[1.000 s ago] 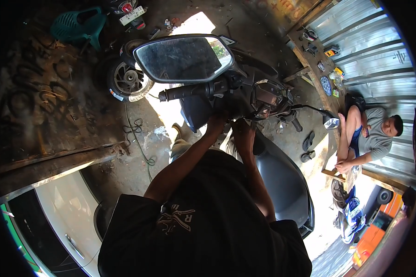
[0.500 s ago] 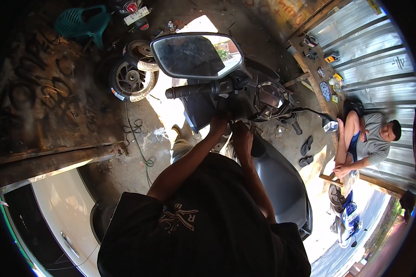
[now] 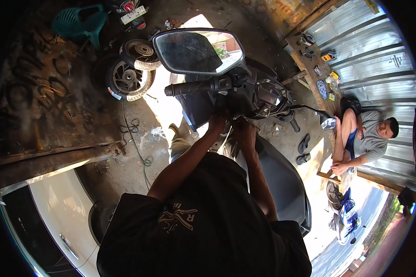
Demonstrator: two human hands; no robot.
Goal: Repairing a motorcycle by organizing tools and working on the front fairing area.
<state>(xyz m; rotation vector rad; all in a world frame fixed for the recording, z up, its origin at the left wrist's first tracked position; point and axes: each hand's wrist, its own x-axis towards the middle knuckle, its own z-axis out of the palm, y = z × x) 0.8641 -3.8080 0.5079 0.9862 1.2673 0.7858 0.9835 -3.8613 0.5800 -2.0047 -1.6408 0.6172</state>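
Observation:
A dark motor scooter stands in front of me, with its black seat (image 3: 282, 184) to the right of my arms. My left hand (image 3: 218, 123) reaches to the shadowed inner front panel below the left handlebar grip (image 3: 187, 88); its fingers are lost in the dark. Close beside it, my right hand (image 3: 243, 131) is closed with bent fingers at the same panel. Whatever it pinches is too dark to make out. Above the grip, the left mirror (image 3: 198, 51) spreads wide, and the instrument cluster (image 3: 269, 94) lies to the right of my hands.
Two loose wheels (image 3: 130, 78) lie at the far left, with a green hose (image 3: 133, 131) on the floor nearby. A green plastic chair (image 3: 81, 25) is behind them. On the right, a person (image 3: 372, 138) sits on a wooden bench (image 3: 309, 64) bearing small items. Sandals (image 3: 303, 144) lie near it.
The view has shifted slightly. Both hands stay at the scooter's front panel, with the right hand drawn a little closer to the left.

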